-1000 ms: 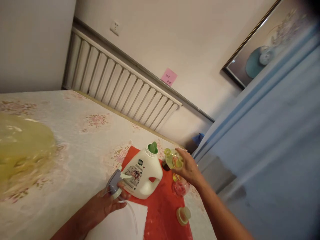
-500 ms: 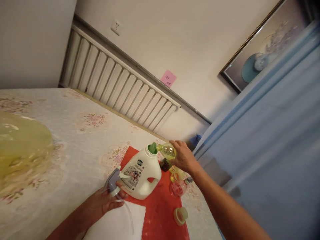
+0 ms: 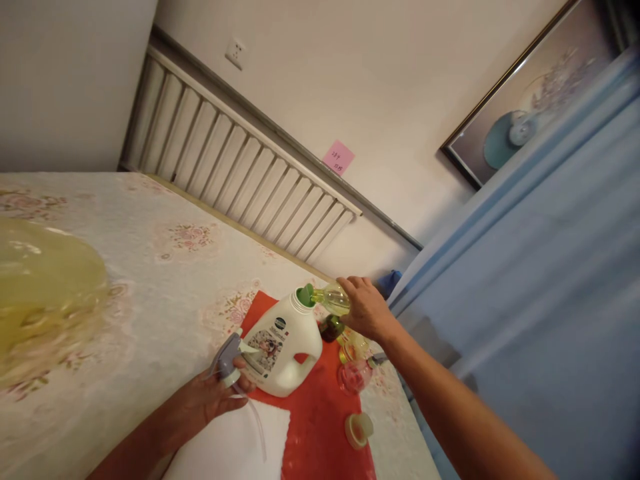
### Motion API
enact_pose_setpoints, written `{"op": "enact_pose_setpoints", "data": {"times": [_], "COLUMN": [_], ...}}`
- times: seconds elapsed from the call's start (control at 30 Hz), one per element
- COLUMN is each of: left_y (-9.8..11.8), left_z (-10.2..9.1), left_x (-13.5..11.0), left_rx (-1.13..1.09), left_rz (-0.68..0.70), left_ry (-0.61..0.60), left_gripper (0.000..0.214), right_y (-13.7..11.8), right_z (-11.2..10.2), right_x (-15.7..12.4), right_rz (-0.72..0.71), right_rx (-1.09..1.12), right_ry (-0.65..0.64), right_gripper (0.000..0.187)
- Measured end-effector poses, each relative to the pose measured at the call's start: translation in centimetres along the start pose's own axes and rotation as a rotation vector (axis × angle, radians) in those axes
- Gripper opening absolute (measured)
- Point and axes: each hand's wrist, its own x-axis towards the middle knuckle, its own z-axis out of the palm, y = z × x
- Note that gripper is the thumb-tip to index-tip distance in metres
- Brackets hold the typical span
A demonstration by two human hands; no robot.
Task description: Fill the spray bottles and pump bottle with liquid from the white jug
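right hand [image 3: 367,310]: fingers closed round the small bottle [image 3: 334,299], which lies tipped sideways
small bottle: in the air at 3 o'clock of the green spout [image 3: 304,295], its mouth touching or just beside it; can't tell whether liquid is flowing
jug [image 3: 283,347]: white, upright on the red mat [image 3: 320,420]; loose cap [image 3: 359,430] at 5 o'clock
left hand [image 3: 210,400]: curled round the spray head [image 3: 227,363] at 7 o'clock of the jug, tube hanging over the white cloth [image 3: 235,447]
doing it well: probably tilt slowly with the mouth centred over the spout; nothing steadies the jug, so don't push on it

Your small clear bottle [image 3: 334,298] of yellowish liquid is tipped sideways, mouth at the green spout of the upright white detergent jug [image 3: 283,347]. The grey spray trigger head [image 3: 229,363], tube dangling, sits just beside its base.
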Motion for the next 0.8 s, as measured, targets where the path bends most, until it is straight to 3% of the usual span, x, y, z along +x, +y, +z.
{"op": "enact_pose_setpoints", "data": {"times": [0.23,0.8], "left_y": [0.0,-0.2], "left_z": [0.1,-0.2], "left_x": [-0.2,-0.1], "left_rx": [0.067,0.052], "left_rz": [0.016,0.018], "left_ry": [0.05,0.01], "left_gripper": [0.029,0.03], "right_y": [-0.2,-0.1], "right_z": [-0.6,-1.4], "right_x": [0.2,0.5], "right_rz": [-0.012,-0.031], "right_rx": [-0.025,-0.089], "right_ry": [-0.007,-0.014], "right_gripper": [0.074,0.074]}}
